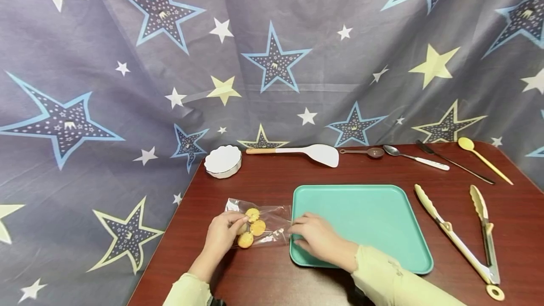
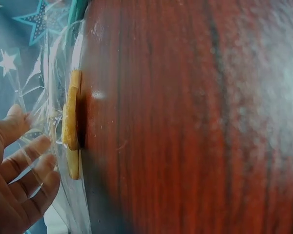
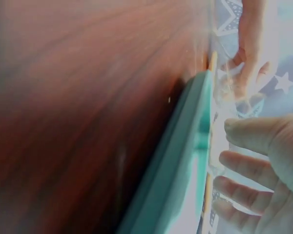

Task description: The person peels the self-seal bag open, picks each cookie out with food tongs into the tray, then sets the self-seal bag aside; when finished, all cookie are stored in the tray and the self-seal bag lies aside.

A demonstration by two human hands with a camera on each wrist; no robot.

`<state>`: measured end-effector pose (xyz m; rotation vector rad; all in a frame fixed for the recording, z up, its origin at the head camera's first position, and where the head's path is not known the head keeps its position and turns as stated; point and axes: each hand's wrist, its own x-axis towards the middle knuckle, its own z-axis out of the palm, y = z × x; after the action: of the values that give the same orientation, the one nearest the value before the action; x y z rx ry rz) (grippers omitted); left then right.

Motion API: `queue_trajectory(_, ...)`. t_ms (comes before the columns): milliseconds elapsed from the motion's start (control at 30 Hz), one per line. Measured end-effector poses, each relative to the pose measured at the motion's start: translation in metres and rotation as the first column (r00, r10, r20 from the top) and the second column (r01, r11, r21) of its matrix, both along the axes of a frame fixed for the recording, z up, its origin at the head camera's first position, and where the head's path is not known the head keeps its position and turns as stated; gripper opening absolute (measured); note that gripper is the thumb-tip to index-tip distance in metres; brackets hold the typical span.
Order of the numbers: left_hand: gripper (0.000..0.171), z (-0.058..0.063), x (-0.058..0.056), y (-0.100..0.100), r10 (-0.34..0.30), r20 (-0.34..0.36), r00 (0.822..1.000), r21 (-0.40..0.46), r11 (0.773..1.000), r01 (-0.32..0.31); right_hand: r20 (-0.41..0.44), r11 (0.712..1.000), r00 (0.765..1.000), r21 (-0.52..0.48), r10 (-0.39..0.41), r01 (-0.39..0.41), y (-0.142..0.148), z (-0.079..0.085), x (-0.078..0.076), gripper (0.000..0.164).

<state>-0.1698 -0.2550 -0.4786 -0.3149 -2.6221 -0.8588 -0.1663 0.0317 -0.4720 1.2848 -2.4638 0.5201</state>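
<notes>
Plainly, from where I stand, the clear bag [image 1: 276,218] lies on the tabletop [image 1: 263,183] with its long axis running left to right, between the two hands. Yellow rounds [image 1: 258,227] are grouped toward its left end, close to the left hand [image 1: 221,233], which appears to pinch the film between thumb and forefinger, other fingers loosely bent. The right hand [image 1: 316,235] reaches over the left rim of the green tray [image 1: 361,211] to the bag's right end; fingers half bent, thumb parted from those visible. Whether it grips the film, I cannot tell. Tray and bag end sit side by side, leaving little room rightward at that level. Wood shows behind the bag, toward the white dish [image 1: 223,162], and before it.
</notes>
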Motion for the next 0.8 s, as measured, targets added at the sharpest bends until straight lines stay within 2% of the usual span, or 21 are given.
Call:
queue_trajectory(133,0.005,-0.001,-0.001,-0.001,0.01,0.04,0.999,0.055,0.998,-0.013,0.009,0.999,0.999,0.001,-0.032,0.032,0.035,0.001,0.006,0.025)
queue_trajectory(300,0.006,-0.001,-0.001,-0.002,0.024,0.05,0.998,0.088,0.996,-0.029,-0.015,0.991,0.991,-0.018,-0.132,0.132,0.089,0.003,0.013,0.027)
queue_trajectory(433,0.006,-0.003,-0.001,-0.004,0.022,0.033,0.999,0.107,0.994,-0.025,-0.085,0.958,0.954,-0.02,-0.288,0.287,0.14,0.005,0.018,0.034)
queue_trajectory(600,0.004,-0.003,-0.002,-0.004,0.018,0.047,0.999,0.108,0.994,-0.023,-0.111,0.872,0.865,-0.035,-0.489,0.488,0.205,0.005,0.026,0.047)
queue_trajectory(667,0.004,-0.003,-0.002,-0.004,0.017,0.059,0.998,0.111,0.994,-0.024,-0.1,0.823,0.818,-0.039,-0.567,0.566,0.229,0.006,0.03,0.052)
queue_trajectory(733,0.004,-0.003,-0.003,-0.003,0.018,0.064,0.998,0.114,0.993,-0.025,-0.066,0.753,0.751,-0.023,-0.657,0.657,0.25,0.006,0.036,0.061)
queue_trajectory(800,0.004,-0.003,-0.003,-0.002,0.023,0.066,0.998,0.115,0.993,-0.03,-0.01,0.67,0.67,0.015,-0.742,0.743,0.266,0.006,0.041,0.076)
